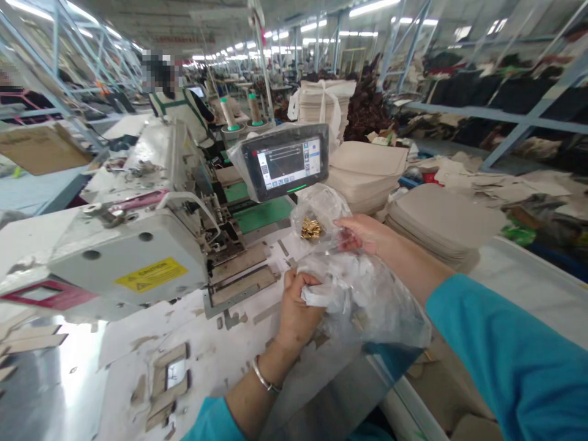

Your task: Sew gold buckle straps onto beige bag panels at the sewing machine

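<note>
Below black-framed touchscreen (288, 174): clear plastic bag (328, 201), small gold metallic pieces (311, 229) inside. Left hand (297, 311) pinches larger crumpled clear-plastic bag (374, 291); right hand (362, 233): fingers blurred, can't tell grip. Sharp tug might spill pieces.

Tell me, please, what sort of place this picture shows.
Most likely a sewing factory floor. It shows in the bulky white machine, which looks like an industrial sewing machine, the tall white thread cone with a green top, and the neat stack of flat beige sheets, probably cloth.

White-topped worktable (209, 361), pale machine (105, 260) standing on it, small tan scraps (138, 389) scattered about, rectangular tan frame (162, 405)
</note>
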The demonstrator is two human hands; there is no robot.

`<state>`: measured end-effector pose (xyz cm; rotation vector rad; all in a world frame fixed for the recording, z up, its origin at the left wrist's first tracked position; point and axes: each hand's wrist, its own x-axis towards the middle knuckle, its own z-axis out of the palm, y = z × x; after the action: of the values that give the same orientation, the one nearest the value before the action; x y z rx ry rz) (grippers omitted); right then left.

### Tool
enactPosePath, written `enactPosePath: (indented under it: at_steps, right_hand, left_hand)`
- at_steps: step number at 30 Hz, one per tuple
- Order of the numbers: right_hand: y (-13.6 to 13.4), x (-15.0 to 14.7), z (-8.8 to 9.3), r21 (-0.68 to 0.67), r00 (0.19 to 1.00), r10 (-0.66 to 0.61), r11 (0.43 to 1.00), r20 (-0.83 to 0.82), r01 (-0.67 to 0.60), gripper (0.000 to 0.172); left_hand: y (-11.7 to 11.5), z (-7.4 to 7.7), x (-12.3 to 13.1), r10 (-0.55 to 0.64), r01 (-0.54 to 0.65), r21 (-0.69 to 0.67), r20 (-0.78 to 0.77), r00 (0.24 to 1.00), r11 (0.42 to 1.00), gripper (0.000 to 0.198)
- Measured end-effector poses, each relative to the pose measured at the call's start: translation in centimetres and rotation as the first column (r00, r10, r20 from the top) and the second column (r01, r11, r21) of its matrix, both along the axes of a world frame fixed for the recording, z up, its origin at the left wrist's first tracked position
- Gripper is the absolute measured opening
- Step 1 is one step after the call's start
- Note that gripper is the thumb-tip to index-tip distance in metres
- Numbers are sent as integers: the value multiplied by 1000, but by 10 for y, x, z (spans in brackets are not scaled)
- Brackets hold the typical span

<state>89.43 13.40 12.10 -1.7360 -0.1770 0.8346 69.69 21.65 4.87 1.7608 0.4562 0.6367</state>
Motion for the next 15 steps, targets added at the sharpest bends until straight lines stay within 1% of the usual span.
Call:
enactPosePath:
  at_steps: [1, 2, 4, 6, 7, 9, 10, 11, 12, 13, 14, 15]
  right_hand:
    - [0, 0, 1, 7, 1000, -30, 1000, 4, 30, 10]
    - [0, 0, 1, -4, 999, -31, 1000, 31, 31, 12]
    - [0, -1, -1, -45, 996, 18, 999, 92, -14, 15]
    - [1, -5, -5, -60, 991, 75, 996, 114, -69, 15]
    - [2, -7, -7, -46, 989, 109, 993, 104, -105, 15]
    - [4, -12, -9, 19, 983, 178, 984, 53, -180, 19]
    - [5, -14, -9, 58, 981, 195, 979, 15, -195, 22]
    - [6, -16, -9, 90, 982, 189, 978, -22, -187, 25]
    - [6, -17, -9, 106, 985, 163, 982, -58, -157, 28]
    - [5, -17, -8, 107, 988, 123, 988, -90, -114, 29]
    - [4, -16, -7, 97, 992, 68, 994, -103, -58, 28]
    - [2, -15, -7, 87, 997, 1, 996, -78, 6, 26]
  left_hand:
    - [4, 5, -2, 21, -20, -27, 28, 999, 999, 18]
    - [9, 11, -5, 23, -19, -83, 47, 999, 996, 18]
    - [18, 29, -12, 1, 24, -259, 98, 995, 965, 23]
    - [26, 51, -12, -21, 104, -431, 194, 981, 896, 30]
    - [29, 62, -8, -29, 151, -490, 247, 969, 859, 34]
    - [35, 77, 12, -52, 228, -544, 320, 946, 808, 41]
    - [38, 80, 26, -84, 255, -540, 321, 943, 802, 43]
    - [41, 80, 43, -129, 270, -524, 290, 948, 808, 42]
    - [44, 78, 62, -176, 263, -482, 218, 960, 836, 38]
    - [46, 72, 79, -199, 230, -414, 118, 973, 881, 33]
    - [47, 66, 96, -203, 208, -379, 56, 978, 902, 29]
    - [49, 58, 110, -191, 180, -344, 0, 982, 922, 26]
